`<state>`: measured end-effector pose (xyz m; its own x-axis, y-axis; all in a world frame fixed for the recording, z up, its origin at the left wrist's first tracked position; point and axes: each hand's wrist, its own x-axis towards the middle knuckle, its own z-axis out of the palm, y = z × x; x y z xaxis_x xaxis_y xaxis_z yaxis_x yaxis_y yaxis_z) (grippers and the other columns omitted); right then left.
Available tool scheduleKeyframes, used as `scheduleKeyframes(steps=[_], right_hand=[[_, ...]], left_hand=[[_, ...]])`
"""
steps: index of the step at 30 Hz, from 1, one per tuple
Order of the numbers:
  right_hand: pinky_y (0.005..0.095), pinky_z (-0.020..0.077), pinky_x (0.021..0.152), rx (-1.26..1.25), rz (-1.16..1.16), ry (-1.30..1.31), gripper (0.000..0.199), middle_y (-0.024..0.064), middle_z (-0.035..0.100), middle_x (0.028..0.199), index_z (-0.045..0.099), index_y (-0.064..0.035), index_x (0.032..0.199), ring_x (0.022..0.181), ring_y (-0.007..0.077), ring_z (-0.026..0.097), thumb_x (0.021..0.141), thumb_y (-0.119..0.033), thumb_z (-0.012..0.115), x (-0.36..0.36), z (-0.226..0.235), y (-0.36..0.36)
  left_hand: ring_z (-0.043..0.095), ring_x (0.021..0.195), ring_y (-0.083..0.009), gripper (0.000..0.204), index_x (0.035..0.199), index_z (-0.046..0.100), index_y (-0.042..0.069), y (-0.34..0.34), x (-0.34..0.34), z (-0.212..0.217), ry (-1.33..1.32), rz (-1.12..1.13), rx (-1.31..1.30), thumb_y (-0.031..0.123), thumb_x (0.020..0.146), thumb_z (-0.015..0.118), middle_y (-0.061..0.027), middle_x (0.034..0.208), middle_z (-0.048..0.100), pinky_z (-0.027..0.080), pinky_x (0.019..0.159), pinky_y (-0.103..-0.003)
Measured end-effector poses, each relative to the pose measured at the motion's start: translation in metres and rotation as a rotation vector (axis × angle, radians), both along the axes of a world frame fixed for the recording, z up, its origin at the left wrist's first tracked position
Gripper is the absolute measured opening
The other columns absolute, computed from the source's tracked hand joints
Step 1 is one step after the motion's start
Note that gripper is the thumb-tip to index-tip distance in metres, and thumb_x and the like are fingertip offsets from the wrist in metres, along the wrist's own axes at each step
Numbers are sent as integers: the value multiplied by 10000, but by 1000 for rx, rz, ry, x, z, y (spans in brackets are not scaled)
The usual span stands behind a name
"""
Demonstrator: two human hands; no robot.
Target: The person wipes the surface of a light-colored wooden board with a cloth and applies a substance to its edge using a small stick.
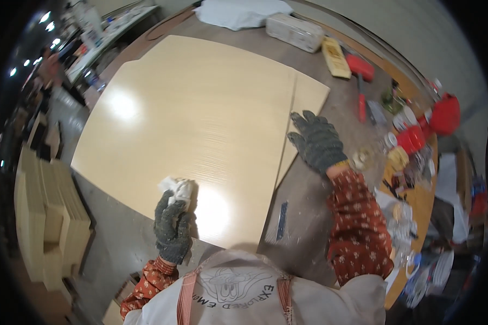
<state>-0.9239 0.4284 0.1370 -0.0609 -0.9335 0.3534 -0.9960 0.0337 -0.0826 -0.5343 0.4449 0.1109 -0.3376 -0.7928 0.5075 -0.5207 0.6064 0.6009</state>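
Head view: left hand (172,226), gloved, fingers clenching white rag (178,189), pressing it on big pale panel (200,114) at lower centre of frame. Right hand (318,143), gloved, fingers released and spread, bracing flat on narrow panel (303,116) just right of seam. Both panels lying on table (309,206). Step, by judgement: wiping panel face, near edge. Next move seemingly calling for rag sweeping toward upper left, right hand steadying. Red tools (360,81), jars cluttering right side.
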Motion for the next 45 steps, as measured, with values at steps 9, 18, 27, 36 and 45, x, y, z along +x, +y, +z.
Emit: scheduleKeyframes(steps=[9, 18, 27, 36, 45], right_hand=[[557, 253, 1021, 80, -254, -29, 571, 111, 403, 1360, 401, -211, 1332, 1276, 337, 322, 884, -564, 378, -36, -47, -209], [504, 363, 990, 91, -304, -15, 733, 143, 490, 1302, 513, -157, 1265, 1192, 332, 468, 817, -710, 336, -77, -52, -247], [475, 324, 1039, 268, -447, -73, 799, 168, 410, 1380, 424, -161, 1358, 1262, 334, 405, 814, -731, 291, -80, -59, -173], [456, 305, 1048, 273, -783, -120, 763, 215, 467, 1313, 481, -99, 1305, 1230, 365, 434, 846, -676, 283, -73, -74, -25], [485, 284, 1047, 41, -763, -76, 650, 239, 421, 1333, 417, -70, 1324, 1232, 412, 399, 885, -547, 384, -54, -132, 114]], left_hand=[[447, 1171, -260, 507, 1259, 424, 59, 26, -8, -34, 79, 444, 60, 3, 807, 647, -144, 1304, 433, 391, 975, -375], [466, 1118, -250, 518, 1260, 404, 60, 24, -3, -40, 83, 443, 85, 25, 806, 650, -154, 1277, 433, 419, 904, -362], [490, 1133, -268, 451, 1194, 460, 62, 26, 21, -52, 285, 308, 173, 48, 793, 665, -174, 1305, 438, 473, 883, -374], [552, 974, -178, 422, 1211, 481, 46, 3, 54, -72, 83, 89, -36, 26, 820, 639, -106, 1250, 483, 508, 784, -302], [565, 902, -125, 330, 1123, 530, 72, -38, 65, -109, 305, -84, 166, 30, 814, 639, -74, 1122, 570, 498, 746, -266]])
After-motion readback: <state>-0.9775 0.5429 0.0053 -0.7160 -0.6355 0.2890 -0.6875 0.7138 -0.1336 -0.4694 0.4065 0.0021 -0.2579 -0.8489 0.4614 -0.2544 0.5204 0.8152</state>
